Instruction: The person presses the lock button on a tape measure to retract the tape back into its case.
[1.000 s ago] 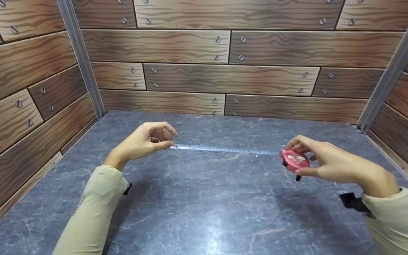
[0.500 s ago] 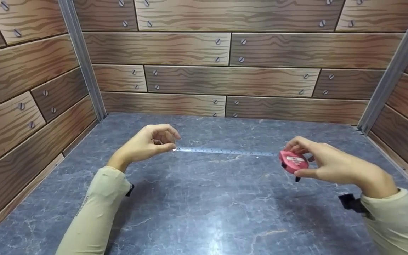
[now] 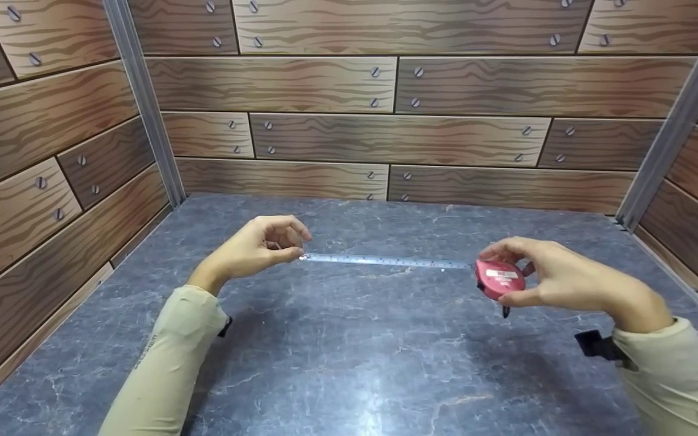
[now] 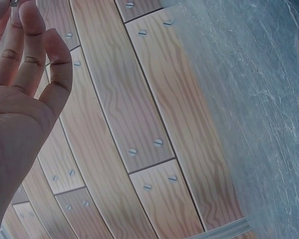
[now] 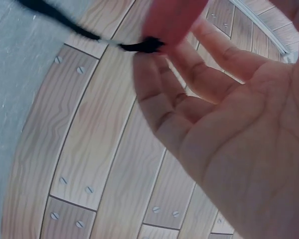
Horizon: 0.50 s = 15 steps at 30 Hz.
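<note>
A red tape measure [image 3: 499, 280] is held by my right hand [image 3: 558, 275], thumb on its near side and fingers on its far side. Its pale blade [image 3: 385, 261] stretches left across to my left hand [image 3: 258, 248], which pinches the metal end at the thumb and fingertips. In the right wrist view the red case [image 5: 172, 22] is cut off by the top edge, and a black wrist strap [image 5: 65, 20] hangs from it near the fingertips. The left wrist view shows the left fingers [image 4: 32, 64] curled up, with a bit of the metal end at the top edge.
Both hands are above a dark grey marbled tabletop [image 3: 337, 351]. Wood-plank-patterned walls [image 3: 319, 85] enclose it at the back and both sides, with grey metal posts [image 3: 146, 103] in the corners.
The left hand has shifted slightly right and the right hand slightly left, so the exposed blade between them looks a little shorter. Both holds are unchanged; the head view has shifted slightly.
</note>
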Each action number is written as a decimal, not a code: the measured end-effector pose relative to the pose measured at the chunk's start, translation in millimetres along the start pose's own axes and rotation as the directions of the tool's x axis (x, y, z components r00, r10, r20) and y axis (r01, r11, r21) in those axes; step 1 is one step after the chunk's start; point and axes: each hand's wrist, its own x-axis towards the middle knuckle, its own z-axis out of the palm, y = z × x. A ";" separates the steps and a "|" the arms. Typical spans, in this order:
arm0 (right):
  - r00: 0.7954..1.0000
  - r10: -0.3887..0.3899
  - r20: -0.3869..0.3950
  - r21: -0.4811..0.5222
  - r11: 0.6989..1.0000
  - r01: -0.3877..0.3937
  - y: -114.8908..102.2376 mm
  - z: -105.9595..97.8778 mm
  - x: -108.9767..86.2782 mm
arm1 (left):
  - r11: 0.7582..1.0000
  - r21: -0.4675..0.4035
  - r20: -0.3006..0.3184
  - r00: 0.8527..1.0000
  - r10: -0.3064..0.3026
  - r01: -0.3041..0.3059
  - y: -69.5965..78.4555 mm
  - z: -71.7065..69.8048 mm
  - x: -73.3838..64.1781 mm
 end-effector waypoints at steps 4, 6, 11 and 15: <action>1.000 -0.020 -0.019 0.015 1.000 0.020 0.1 3.5 4.3 | 1.000 -0.003 0.012 1.000 -0.001 0.001 -1.1 0.8 0.3; 0.999 -0.028 -0.028 0.020 0.999 0.029 0.6 5.7 6.4 | 1.000 -0.006 0.016 1.000 -0.002 0.002 -1.2 1.3 1.0; 1.000 -0.025 -0.015 0.056 0.998 0.026 3.2 7.9 11.5 | 1.000 -0.012 0.017 1.000 0.003 -0.003 -1.0 2.2 2.2; 0.999 -0.029 0.019 0.103 0.994 0.027 4.6 5.2 15.8 | 1.000 -0.006 0.009 1.000 0.008 -0.008 -1.2 2.9 2.8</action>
